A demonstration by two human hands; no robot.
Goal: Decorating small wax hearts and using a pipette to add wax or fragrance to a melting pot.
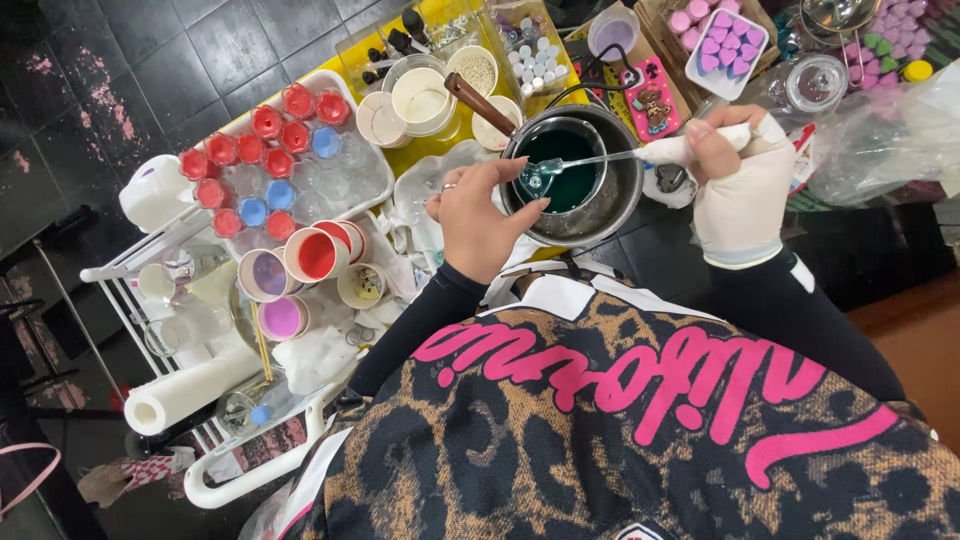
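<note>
A metal pot (620,190) with dark green liquid (565,165) sits in the middle of the crowded table. My left hand (480,215) pinches a small clear piece (535,178) at the pot's near rim, over the liquid. My right hand (735,175), in a white fingerless wrap, grips the white handle of a thin metal tool (620,156) that reaches left to the clear piece. A brown wooden handle (480,103) sticks out of the pot at the back left.
A white tray (345,85) of red and blue capped jars lies left. Paint cups in red (318,254), purple (268,274) and pink (281,318) stand near it. A paper roll (190,390) lies at the cart's edge. Heart moulds (726,42) and a glass jar (815,84) stand right.
</note>
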